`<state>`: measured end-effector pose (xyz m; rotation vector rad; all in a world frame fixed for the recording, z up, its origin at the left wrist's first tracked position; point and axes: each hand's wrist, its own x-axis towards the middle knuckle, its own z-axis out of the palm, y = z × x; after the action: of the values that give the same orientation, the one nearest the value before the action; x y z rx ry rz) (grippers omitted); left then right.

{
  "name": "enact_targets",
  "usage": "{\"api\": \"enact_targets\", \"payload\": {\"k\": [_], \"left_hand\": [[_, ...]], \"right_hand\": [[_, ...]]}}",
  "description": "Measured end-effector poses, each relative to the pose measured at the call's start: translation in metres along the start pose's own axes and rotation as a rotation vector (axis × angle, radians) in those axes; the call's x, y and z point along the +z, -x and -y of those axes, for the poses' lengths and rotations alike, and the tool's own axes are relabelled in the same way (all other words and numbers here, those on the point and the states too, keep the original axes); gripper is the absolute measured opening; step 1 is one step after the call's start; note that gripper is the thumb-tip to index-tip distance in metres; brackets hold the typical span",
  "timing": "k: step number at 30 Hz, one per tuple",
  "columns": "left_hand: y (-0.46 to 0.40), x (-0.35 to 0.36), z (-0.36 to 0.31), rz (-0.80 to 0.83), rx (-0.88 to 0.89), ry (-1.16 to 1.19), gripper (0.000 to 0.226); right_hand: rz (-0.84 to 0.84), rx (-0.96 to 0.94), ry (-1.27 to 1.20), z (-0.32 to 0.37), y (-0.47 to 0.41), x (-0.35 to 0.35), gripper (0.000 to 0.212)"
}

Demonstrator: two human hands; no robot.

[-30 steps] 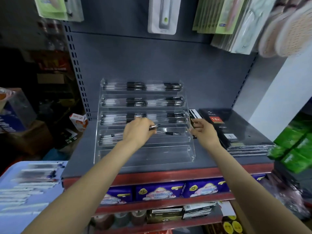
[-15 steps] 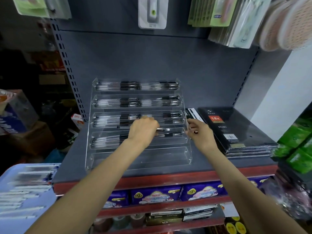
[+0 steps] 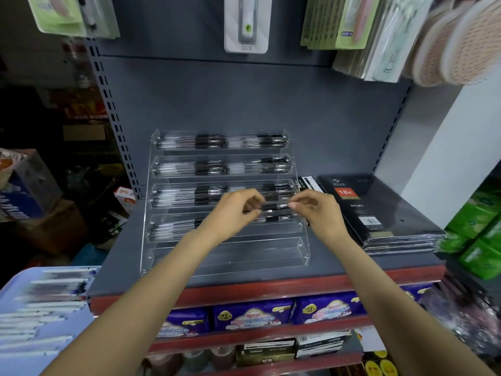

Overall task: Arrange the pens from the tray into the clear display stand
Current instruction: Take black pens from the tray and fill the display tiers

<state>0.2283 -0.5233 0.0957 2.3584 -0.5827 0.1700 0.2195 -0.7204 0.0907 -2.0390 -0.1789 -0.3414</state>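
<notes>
Black-capped pen (image 3: 273, 207) pinched at both ends, left hand (image 3: 233, 213) and right hand (image 3: 320, 213), over clear display stand (image 3: 227, 256) fourth tier. We judge: lower level into right half.

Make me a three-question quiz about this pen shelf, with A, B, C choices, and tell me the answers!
1. Where are the black diary books?
A. right of the clear stand
B. left of it
C. on top of it

2. How many shelves of the stand hold no pens?
A. none
B. one
C. three

3. How is the pen held?
A. by both hands
B. by nobody
C. by one foot

Answers: 1 A, the books lie beside the stand's right wall. 2 B, only the lowest is bare. 3 A, the left hand and right hand pinch its ends.
</notes>
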Motion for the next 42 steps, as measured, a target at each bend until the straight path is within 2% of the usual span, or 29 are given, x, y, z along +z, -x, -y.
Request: {"api": "enact_targets", "payload": {"k": [3, 6, 9, 13, 26, 29, 33, 36, 42], "left_hand": [[0.002, -0.002, 0.007, 0.001, -0.031, -0.058, 0.018], [-0.003, 0.005, 0.005, 0.074, -0.047, -0.218, 0.021], [-0.01, 0.014, 0.003, 0.121, -0.063, -0.326, 0.023], [-0.018, 0.02, 0.002, 0.149, -0.066, -0.455, 0.024], [-0.025, 0.025, -0.006, 0.147, -0.002, -0.666, 0.023], [-0.022, 0.022, -0.004, 0.124, -0.017, -0.569, 0.02], [-0.003, 0.003, 0.002, 0.06, -0.042, -0.205, 0.029], [0.026, -0.016, 0.009, -0.023, -0.055, -0.028, 0.027], [0.119, -0.068, 0.052, -0.175, -0.161, 0.05, 0.02]], "right_hand": [[-0.064, 0.032, 0.08, -0.007, 0.001, -0.002, 0.008], [-0.092, 0.081, 0.135, -0.011, 0.002, -0.001, 0.029], [-0.02, 0.153, 0.149, -0.013, 0.002, -0.002, 0.044], [0.039, 0.193, 0.164, -0.02, 0.001, -0.003, 0.043], [0.007, 0.212, 0.153, -0.018, 0.005, -0.001, 0.043], [-0.043, 0.161, 0.216, -0.01, 0.012, 0.004, 0.042], [-0.116, 0.038, 0.292, 0.007, 0.024, 0.018, 0.041], [-0.017, -0.001, 0.246, 0.028, 0.031, 0.042, 0.033], [0.177, -0.026, 0.101, 0.078, 0.068, 0.125, 0.023]]}}
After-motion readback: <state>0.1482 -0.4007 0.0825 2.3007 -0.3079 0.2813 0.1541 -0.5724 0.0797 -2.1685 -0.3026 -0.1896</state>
